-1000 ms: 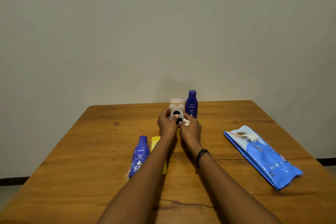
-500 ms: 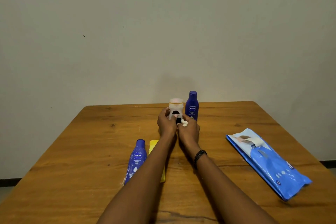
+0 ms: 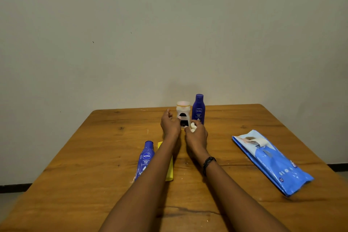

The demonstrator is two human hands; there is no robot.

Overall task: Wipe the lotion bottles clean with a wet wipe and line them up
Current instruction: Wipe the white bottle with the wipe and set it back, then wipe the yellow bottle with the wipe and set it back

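Lotion bottles sit in two pairs: the white bottle [image 3: 183, 114] and upright blue bottle [image 3: 198, 109] stand just beside each other at the far middle of the tabletop [image 3: 94, 156]; the lying blue bottle [image 3: 146, 160] and yellow bottle [image 3: 169, 173] lie flat nearer, beside the left forearm, long axes running away from the person, so the left hand [image 3: 170, 123] is nearer them; it hangs loose, holding nothing, whereas a second ago it gripped the white bottle; the right hand [image 3: 196, 133] pinches a balled wet wipe [image 3: 193, 127].
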